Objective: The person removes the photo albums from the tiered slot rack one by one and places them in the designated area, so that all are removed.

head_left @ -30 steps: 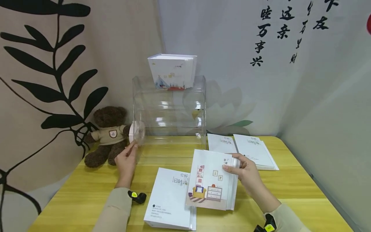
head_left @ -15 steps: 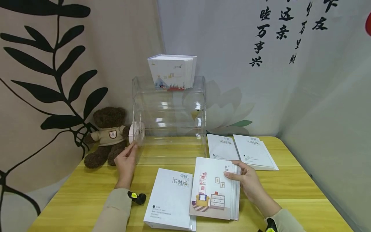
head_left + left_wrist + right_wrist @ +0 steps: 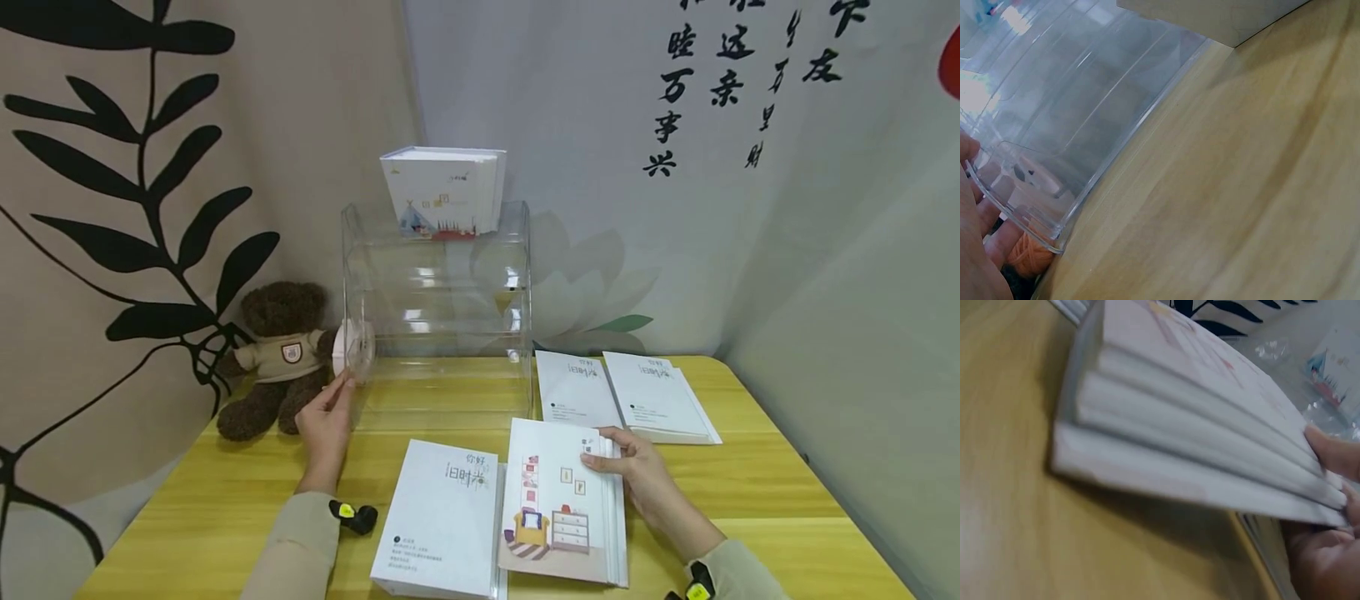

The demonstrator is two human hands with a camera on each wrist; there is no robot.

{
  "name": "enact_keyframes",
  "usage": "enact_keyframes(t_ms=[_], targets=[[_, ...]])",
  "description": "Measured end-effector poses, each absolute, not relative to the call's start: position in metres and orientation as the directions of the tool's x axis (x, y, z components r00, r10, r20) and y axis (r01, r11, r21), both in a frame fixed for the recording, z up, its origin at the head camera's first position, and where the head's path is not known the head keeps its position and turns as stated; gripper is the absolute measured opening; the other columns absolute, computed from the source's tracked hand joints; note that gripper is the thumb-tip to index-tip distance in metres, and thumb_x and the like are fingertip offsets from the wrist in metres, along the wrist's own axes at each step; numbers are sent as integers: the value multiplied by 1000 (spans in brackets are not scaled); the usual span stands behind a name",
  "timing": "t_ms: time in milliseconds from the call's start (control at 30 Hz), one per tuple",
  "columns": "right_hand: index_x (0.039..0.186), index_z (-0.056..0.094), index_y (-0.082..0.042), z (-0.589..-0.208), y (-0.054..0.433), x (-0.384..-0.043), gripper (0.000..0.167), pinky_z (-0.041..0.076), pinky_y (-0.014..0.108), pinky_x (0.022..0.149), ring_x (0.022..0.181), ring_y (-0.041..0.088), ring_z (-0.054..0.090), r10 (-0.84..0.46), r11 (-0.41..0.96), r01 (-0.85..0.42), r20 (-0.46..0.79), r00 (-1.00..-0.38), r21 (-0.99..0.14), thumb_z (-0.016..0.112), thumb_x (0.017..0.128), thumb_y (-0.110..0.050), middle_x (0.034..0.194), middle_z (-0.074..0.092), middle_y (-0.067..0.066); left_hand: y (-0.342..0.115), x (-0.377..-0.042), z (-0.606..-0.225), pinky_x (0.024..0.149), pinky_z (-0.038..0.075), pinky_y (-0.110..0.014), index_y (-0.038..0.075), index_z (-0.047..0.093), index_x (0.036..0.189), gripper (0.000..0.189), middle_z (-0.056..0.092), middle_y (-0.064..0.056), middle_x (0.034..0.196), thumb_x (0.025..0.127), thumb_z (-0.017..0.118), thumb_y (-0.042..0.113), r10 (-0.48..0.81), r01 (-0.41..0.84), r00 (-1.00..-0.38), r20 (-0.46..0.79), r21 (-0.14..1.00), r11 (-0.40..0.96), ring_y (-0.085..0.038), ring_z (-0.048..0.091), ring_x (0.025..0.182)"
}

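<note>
My right hand (image 3: 637,467) grips a white photo album (image 3: 558,500) by its right side, thumb on the illustrated cover and fingers beneath. In the right wrist view its thick page edges face the camera, and its underside slants up from the table toward the hand. A second white photo album (image 3: 442,517) lies just left of it. My left hand (image 3: 326,417) pinches the lower left edge of a clear plastic rack (image 3: 442,333), thumb on one face and fingers on the other, as the left wrist view (image 3: 997,231) shows.
Another album (image 3: 442,192) stands on top of the rack. Two more white albums (image 3: 573,387) lie at the back right of the wooden table (image 3: 765,517). A brown teddy bear (image 3: 281,358) sits left of the rack, near a white round object (image 3: 340,346).
My right hand has brought the album down toward the front of the table and slightly right, beside the other album. The left hand stays at the rack's edge.
</note>
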State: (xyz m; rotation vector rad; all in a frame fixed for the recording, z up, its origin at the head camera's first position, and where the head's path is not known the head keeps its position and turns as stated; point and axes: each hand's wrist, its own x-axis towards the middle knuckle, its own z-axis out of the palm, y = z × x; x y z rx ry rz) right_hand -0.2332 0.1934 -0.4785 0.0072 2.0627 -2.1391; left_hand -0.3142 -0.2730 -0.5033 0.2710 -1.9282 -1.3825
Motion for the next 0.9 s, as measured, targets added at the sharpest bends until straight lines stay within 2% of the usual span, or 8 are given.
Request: enact_keyframes(t_ms=[167,367,467,600,733,900], targets=[[130,59,2,-497,200,-236,52,60,38,72,85,26,73,-230,12,161,-160,-960,-987,81,85,-14,107,74,12,-273,-313,-506,72,48,-9,33,76,118,28,75,3,110,92,73,42,-561,231,-700,442,883,409,7,65,87],[126,64,2,-509,202,-241,50,59,32,69,81,22,71,-281,155,44,-86,-956,-987,81,86,-22,107,73,13,-274,-310,-507,71,47,-9,34,76,118,27,76,2,108,93,73,42,-557,234,-699,448,880,414,6,65,86],[125,65,0,-511,202,-242,49,55,28,75,87,20,67,-266,250,-38,-30,-964,-968,82,86,-25,108,71,10,-275,-310,-507,73,47,-9,32,76,118,27,76,2,109,93,73,40,-561,244,-689,458,876,416,7,65,88],[122,67,-3,-512,203,-243,47,47,26,90,102,19,60,-236,349,-115,31,-971,-930,83,85,-27,111,69,7,-276,-310,-507,75,47,-8,29,77,119,27,75,2,112,93,74,37,-561,249,-690,458,877,410,7,65,92],[120,68,-8,-513,203,-243,46,42,34,103,111,20,56,-208,405,-137,55,-977,-904,84,83,-30,113,68,2,-275,-312,-506,77,47,-8,28,77,119,27,74,3,113,94,73,37,-555,251,-691,463,874,417,7,65,95],[120,69,-10,-512,204,-243,45,37,46,110,118,20,55,-200,436,-159,77,-977,-886,84,83,-32,115,68,0,-274,-315,-505,79,47,-8,31,77,118,27,75,4,111,93,73,41,-552,254,-686,474,867,430,7,65,95]])
